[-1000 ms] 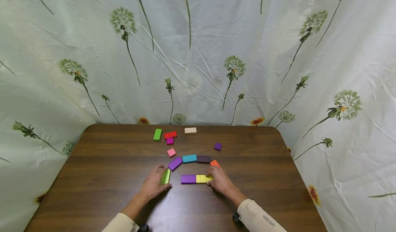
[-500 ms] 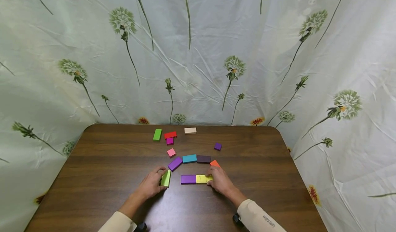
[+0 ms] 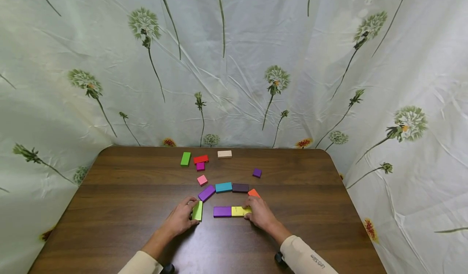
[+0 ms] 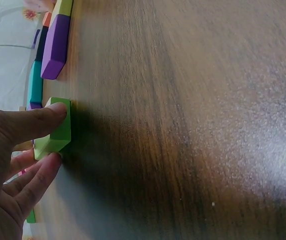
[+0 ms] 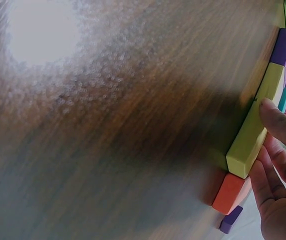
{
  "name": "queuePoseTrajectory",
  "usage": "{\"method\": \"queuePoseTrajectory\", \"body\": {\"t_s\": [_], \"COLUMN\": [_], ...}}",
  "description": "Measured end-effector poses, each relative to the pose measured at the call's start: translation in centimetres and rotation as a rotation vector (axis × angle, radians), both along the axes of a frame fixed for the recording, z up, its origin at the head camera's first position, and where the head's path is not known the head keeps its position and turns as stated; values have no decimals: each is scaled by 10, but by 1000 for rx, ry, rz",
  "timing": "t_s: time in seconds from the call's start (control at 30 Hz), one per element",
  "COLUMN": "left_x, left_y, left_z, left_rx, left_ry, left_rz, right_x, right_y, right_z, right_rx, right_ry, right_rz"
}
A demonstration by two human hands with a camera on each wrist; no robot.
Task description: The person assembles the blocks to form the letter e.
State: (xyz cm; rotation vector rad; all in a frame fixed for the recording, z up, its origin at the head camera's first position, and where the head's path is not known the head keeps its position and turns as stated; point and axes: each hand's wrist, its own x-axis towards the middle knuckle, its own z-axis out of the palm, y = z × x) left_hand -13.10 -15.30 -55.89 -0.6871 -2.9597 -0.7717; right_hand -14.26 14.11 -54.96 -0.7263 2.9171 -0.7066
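Observation:
My left hand (image 3: 180,217) holds a light green block (image 3: 197,211) at its left end, thumb on the near side and fingers behind. The left wrist view shows the thumb (image 4: 38,122) pressed on the block's side. To the right, my right hand (image 3: 260,213) grips the right end of a yellow block (image 5: 248,135), thumb in front and fingers behind. That block lies end to end with a purple block (image 3: 222,212). A gap separates the purple block from the green one. Behind them a slanted purple block (image 3: 206,193), a teal block (image 3: 224,187), a dark block (image 3: 240,188) and an orange block (image 3: 254,193) form an arc.
Farther back on the wooden table (image 3: 292,172) lie a pink block (image 3: 202,180), a magenta block (image 3: 200,167), a red block (image 3: 201,159), a green block (image 3: 185,159), a beige block (image 3: 224,154) and a small purple block (image 3: 257,173). A flowered cloth (image 3: 234,63) hangs behind.
My left thumb has drawn back leftward along the light green block's near end. The block has shifted slightly right and turned a little. My right hand and the yellow block have stayed put.

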Motion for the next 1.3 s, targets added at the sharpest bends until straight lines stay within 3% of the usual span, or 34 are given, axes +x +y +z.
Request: {"method": "queuePoseTrajectory", "body": {"t_s": [0.57,0.9,1.3], "left_x": [1,1,2], "left_y": [-1,1,1], "left_z": [-1,1,1], "left_rx": [-19,-34,-7], "left_ry": [18,-56,-71], "left_rz": [-6,19,39], "right_x": [-1,0,0], "right_y": [0,-1,0], "right_z": [-1,0,1], "right_rx": [-3,6,5], "right_ry": [11,-20,-21], "right_rz": [1,-7,-7]}}
